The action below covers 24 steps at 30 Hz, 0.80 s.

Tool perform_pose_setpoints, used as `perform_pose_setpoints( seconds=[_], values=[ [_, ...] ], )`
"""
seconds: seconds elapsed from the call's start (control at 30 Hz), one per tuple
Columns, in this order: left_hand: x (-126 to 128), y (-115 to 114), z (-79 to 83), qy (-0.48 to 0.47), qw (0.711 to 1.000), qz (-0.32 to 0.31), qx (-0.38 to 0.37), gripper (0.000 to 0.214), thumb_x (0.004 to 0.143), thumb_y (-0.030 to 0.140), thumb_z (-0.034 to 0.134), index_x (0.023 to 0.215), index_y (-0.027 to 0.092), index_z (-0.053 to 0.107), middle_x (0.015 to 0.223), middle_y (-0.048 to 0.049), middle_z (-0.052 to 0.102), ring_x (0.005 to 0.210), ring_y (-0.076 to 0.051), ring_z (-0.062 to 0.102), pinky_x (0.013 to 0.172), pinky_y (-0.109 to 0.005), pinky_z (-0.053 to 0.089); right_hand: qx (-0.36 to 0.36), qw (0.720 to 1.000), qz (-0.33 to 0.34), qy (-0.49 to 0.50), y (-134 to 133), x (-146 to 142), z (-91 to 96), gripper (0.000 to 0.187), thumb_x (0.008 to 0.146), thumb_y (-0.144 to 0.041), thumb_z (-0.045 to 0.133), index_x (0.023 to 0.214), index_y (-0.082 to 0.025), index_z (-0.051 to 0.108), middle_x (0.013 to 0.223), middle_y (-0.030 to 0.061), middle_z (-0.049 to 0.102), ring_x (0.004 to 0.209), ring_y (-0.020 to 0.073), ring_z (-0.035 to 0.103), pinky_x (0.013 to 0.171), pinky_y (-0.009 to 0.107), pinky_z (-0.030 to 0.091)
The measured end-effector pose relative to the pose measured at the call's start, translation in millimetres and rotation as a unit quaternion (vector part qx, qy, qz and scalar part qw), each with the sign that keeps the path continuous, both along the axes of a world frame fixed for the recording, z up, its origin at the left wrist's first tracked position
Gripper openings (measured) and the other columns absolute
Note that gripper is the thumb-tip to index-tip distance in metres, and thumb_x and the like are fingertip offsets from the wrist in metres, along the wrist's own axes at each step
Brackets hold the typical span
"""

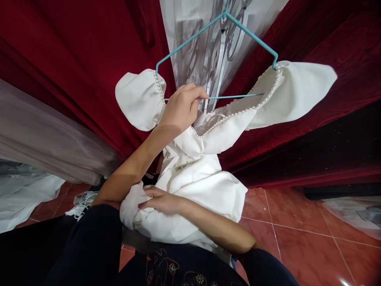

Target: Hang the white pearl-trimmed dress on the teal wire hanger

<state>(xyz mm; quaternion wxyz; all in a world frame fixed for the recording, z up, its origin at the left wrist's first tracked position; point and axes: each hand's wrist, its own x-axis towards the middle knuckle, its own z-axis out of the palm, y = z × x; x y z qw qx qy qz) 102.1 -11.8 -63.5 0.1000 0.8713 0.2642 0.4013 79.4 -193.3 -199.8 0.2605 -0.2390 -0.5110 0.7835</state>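
Observation:
A white dress (205,182) with puffed sleeves and a pearl-trimmed neckline hangs on a teal wire hanger (190,37). My left hand (180,109) is raised to the hanger's lower bar near the left shoulder, its fingers curled round the bar and the neckline. Lower down, my right hand (160,200) is closed on a gathered bunch of the dress's skirt, close to my body. One puffed sleeve (139,99) sits left of my left hand and the other (297,93) spreads out to the right.
Dark red curtains (74,59) hang behind the dress, with a sheer patterned white panel (214,43) between them. Greyish fabric (44,139) and white cloth (20,198) lie at the left. Red floor tiles (297,234) show at the lower right.

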Motion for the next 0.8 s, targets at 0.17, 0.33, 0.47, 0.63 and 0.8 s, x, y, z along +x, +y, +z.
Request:
perform_pose_setpoints(
  seconds=[0.17, 0.33, 0.47, 0.63, 0.8],
  values=[
    [-5.7, 1.1, -2.0, 0.011, 0.999, 0.006, 0.044, 0.038, 0.094, -0.01, 0.048, 0.105, 0.017, 0.073, 0.098, -0.0041, 0.067, 0.098, -0.019, 0.069, 0.089, -0.033, 0.057, 0.141, 0.985, -0.076, -0.07, 27.8, -10.6, -26.0, 0.037, 0.084, -0.053, 0.075, 0.095, -0.018, 0.069, 0.104, 0.0045, 0.075, 0.1, 0.0196, 0.068, 0.096, 0.034, 0.058],
    [-7.9, -2.4, -8.7, 0.007, 0.998, 0.015, 0.058, 0.035, 0.099, -0.007, 0.048, 0.107, 0.018, 0.072, 0.1, -0.0026, 0.067, 0.1, -0.019, 0.068, 0.093, -0.035, 0.057, 0.233, 0.915, -0.263, -0.198, 29.2, 32.8, -40.2, 0.031, 0.095, -0.048, 0.061, 0.117, -0.028, 0.069, 0.121, 0.0054, 0.075, 0.112, 0.0251, 0.073, 0.099, 0.044, 0.064],
    [-5.8, -9.8, -13.6, 0.005, 0.995, 0.049, 0.092, 0.034, 0.105, -0.001, 0.047, 0.112, 0.02, 0.073, 0.105, -0.0025, 0.071, 0.106, -0.021, 0.066, 0.102, -0.04, 0.053, 0.444, 0.753, -0.442, -0.202, 14.8, 91.3, 10.6, 0.022, 0.105, -0.04, 0.045, 0.106, -0.039, 0.068, 0.099, -0.0053, 0.076, 0.095, 0.0136, 0.077, 0.084, 0.03, 0.067],
    [-2.5, -34.8, -11.7, -0.035, 0.984, 0.08, 0.157, 0.036, 0.099, -0.004, 0.055, 0.118, 0.018, 0.075, 0.111, -0.0026, 0.078, 0.122, -0.024, 0.062, 0.111, -0.041, 0.05, 0.577, 0.566, -0.552, -0.203, 49.6, 166.2, 92.9, 0.034, 0.099, -0.027, 0.062, 0.132, -0.032, 0.066, 0.131, 0.0022, 0.071, 0.132, 0.0237, 0.064, 0.121, 0.052, 0.049],
    [-23.9, -70.5, -55.4, -0.077, 0.99, 0.051, 0.109, 0.036, 0.107, 0.008, 0.048, 0.131, 0.023, 0.07, 0.138, -0.0027, 0.073, 0.149, -0.024, 0.053, 0.131, -0.049, 0.037, 0.605, 0.542, -0.463, -0.355, 104.2, 195.8, 103.9, 0.029, 0.105, -0.038, 0.052, 0.129, -0.031, 0.067, 0.133, 0.0051, 0.071, 0.129, 0.0261, 0.064, 0.12, 0.055, 0.042]
  ],
)
